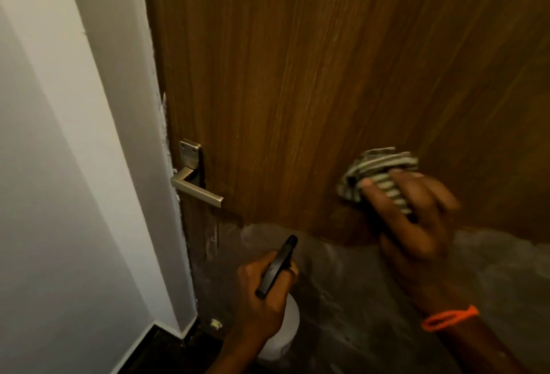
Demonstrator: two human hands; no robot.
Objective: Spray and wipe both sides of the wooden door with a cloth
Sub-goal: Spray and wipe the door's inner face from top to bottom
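The brown wooden door fills most of the view; its lower part is a duller grey-brown. My right hand presses a bunched striped grey-and-white cloth against the door at mid height on the right. My left hand grips a spray bottle with a black trigger head and a white body, held low in front of the door, nozzle pointing up toward it.
A silver lever handle on a metal plate sits at the door's left edge. A white wall runs along the left, with a white skirting and dark floor at the bottom. An orange band circles my right wrist.
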